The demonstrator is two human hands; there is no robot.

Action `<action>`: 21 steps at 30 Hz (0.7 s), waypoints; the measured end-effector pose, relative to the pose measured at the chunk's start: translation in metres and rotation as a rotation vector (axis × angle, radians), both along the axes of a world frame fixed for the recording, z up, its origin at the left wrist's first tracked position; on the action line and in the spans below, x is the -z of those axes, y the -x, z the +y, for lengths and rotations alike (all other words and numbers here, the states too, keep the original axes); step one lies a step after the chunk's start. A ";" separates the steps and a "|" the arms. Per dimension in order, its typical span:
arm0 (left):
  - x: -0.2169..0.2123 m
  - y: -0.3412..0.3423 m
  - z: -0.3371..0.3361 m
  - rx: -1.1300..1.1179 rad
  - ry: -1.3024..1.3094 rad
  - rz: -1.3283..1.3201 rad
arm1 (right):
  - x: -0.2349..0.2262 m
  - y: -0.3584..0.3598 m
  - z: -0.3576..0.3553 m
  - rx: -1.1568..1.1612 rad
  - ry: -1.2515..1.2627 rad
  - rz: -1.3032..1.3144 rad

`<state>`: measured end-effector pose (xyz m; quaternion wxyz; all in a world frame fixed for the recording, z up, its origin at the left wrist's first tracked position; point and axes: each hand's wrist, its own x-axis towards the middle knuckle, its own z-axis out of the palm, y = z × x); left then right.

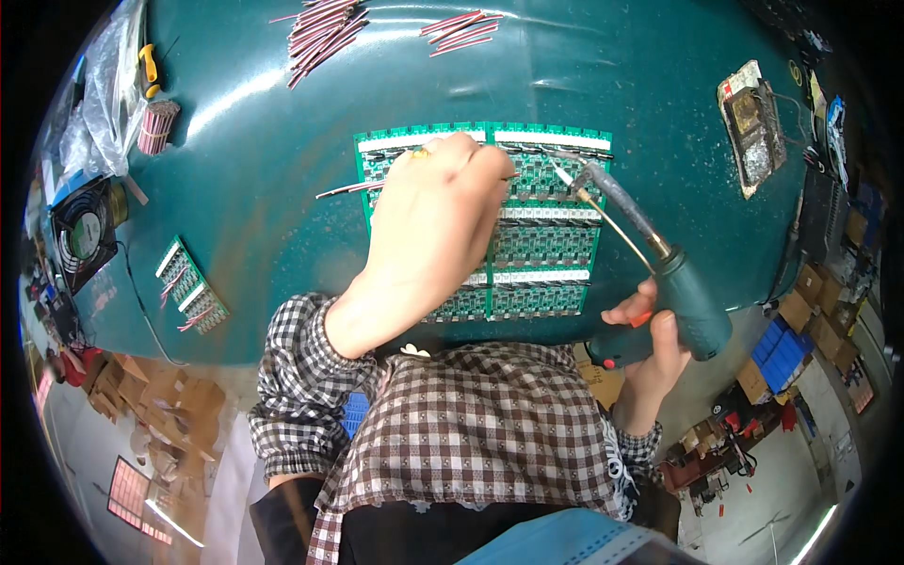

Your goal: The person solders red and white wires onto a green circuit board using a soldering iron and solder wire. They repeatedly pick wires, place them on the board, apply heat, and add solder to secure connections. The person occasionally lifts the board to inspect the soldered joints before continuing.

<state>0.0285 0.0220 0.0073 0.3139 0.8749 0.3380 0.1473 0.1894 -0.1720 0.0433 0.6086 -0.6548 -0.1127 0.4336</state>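
Note:
Green circuit boards (546, 247), joined in a panel with white strips and rows of small parts, lie on the table in front of me. Over their left half is my left hand (433, 212), its fingers closed and mostly hidden under the back of the hand. Thin red-and-white wires (347, 190) stick out from its left side. My right hand (650, 339) is wrapped round a dark green soldering gun (695, 306) with a thin brass feed tube. The gun's tip hangs over the upper right of the boards; whether it touches them I cannot tell.
A large pile of wires (325, 38) and a smaller one (461, 32) lie at the far side. Leftward are a bundled wire stack (157, 127), a small circuit board (191, 285), a fan (85, 231) and plastic bags (102, 113). A soiled soldering stand (751, 127) sits right.

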 end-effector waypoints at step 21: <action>-0.009 0.008 -0.007 0.118 -0.073 0.124 | 0.022 -0.014 0.012 -0.001 -0.076 0.157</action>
